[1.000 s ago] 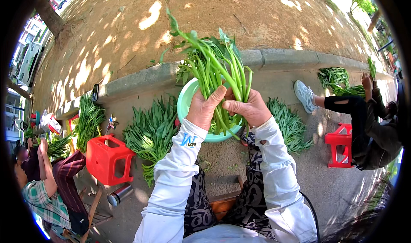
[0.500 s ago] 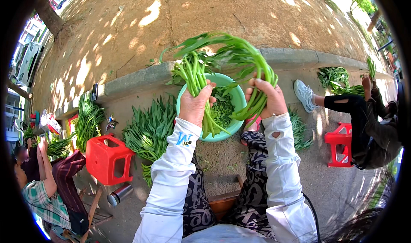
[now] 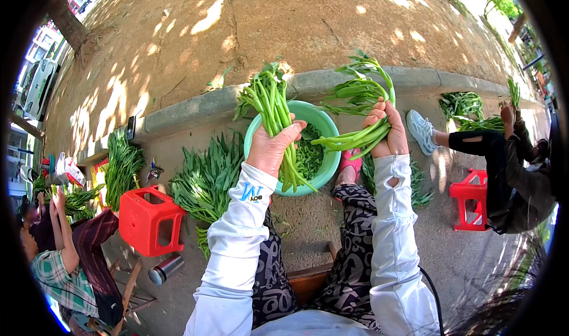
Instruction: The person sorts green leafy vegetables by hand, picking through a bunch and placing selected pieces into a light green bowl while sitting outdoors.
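Note:
My left hand [image 3: 274, 144] is closed around a bunch of water spinach [image 3: 267, 102], its thick green stems running down over the basin and its tops pointing away from me. In my right hand [image 3: 385, 131] is a second, smaller bunch of water spinach [image 3: 357, 139]; its stem ends point left and its leafy tops curl over above the fist. The two bunches are apart. Beneath them, a light green plastic basin [image 3: 325, 122] on the ground contains cut green pieces [image 3: 308, 152]. My left hand partly covers the basin.
A large pile of greens [image 3: 204, 179] lies left of the basin, beside a red stool [image 3: 142, 220] and a metal flask [image 3: 166, 269]. More greens [image 3: 415, 179] lie at right. A stone kerb [image 3: 195, 108] runs behind. People sit at both sides, near another red stool [image 3: 470, 200].
My right hand has moved right and slightly down with its bunch, whose tops have swung away from the left bunch. My left hand stays almost in place, still gripping its bunch.

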`<move>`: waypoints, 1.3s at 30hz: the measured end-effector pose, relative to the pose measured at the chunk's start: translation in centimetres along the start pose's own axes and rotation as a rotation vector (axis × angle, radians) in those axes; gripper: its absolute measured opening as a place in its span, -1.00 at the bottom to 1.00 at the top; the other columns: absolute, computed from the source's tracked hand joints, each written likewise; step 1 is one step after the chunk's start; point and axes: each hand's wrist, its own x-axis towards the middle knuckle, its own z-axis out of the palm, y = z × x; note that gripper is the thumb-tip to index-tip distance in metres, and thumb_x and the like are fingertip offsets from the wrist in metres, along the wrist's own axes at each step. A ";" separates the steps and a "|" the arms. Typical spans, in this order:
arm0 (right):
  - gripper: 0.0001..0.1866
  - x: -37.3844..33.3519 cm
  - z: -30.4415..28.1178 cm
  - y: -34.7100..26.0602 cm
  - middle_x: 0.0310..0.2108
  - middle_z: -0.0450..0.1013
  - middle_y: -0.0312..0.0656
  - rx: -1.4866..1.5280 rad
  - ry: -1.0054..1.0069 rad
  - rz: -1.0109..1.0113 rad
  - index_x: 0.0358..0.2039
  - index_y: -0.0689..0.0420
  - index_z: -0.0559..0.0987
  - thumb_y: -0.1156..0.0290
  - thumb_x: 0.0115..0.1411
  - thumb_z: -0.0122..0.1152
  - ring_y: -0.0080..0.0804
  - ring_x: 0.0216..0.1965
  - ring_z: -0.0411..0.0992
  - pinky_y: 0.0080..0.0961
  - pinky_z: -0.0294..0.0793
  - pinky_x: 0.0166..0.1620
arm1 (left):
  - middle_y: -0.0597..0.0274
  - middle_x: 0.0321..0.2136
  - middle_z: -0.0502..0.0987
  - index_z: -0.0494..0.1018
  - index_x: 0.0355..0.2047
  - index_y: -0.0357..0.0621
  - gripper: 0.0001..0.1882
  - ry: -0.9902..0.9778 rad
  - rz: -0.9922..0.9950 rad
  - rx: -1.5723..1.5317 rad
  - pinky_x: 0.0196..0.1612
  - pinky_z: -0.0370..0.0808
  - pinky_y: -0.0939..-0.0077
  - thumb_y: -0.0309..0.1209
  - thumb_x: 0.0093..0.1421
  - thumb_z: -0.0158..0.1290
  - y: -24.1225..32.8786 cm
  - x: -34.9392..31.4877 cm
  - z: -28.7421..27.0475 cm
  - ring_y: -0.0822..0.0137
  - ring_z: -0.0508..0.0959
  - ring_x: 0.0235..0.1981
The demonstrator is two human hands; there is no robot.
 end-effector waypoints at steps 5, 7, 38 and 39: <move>-0.86 0.2 0.1 0.1 -0.45 0.37 -0.33 0.082 0.020 0.021 -0.29 0.17 0.38 0.41 0.17 0.06 -0.55 -0.48 0.33 -0.57 0.43 -0.36 | 0.18 -0.26 0.52 0.36 -0.17 -0.11 -0.66 -0.067 -0.004 0.034 -0.27 0.38 0.49 -0.43 0.01 0.14 -0.2 -0.1 0.1 0.41 0.47 -0.30; -0.87 0.2 0.0 0.1 -0.46 0.36 -0.32 0.144 0.023 0.026 -0.31 0.17 0.37 0.42 0.16 0.06 -0.55 -0.48 0.33 -0.57 0.44 -0.35 | 0.18 -0.26 0.52 0.36 -0.18 -0.11 -0.66 -0.063 -0.003 0.040 -0.28 0.39 0.50 -0.44 0.00 0.14 -0.3 -0.2 0.2 0.41 0.47 -0.31; -0.91 0.3 0.5 0.9 -0.50 0.32 -0.30 0.368 -0.009 -0.017 -0.37 0.20 0.36 0.51 0.13 0.06 -0.52 -0.50 0.31 -0.58 0.42 -0.35 | 0.12 -0.39 0.48 0.34 -0.20 -0.28 -0.67 -0.164 0.000 0.118 -0.38 0.46 0.50 -0.60 -0.03 0.08 -1.6 -0.1 0.9 0.35 0.50 -0.44; -0.89 0.3 0.4 0.9 -0.50 0.32 -0.31 0.350 -0.017 -0.021 -0.36 0.20 0.37 0.47 0.13 0.07 -0.54 -0.50 0.31 -0.59 0.42 -0.36 | 0.13 -0.40 0.48 0.34 -0.21 -0.28 -0.67 -0.149 0.012 0.141 -0.39 0.45 0.50 -0.61 -0.04 0.07 -1.7 0.0 0.9 0.36 0.49 -0.46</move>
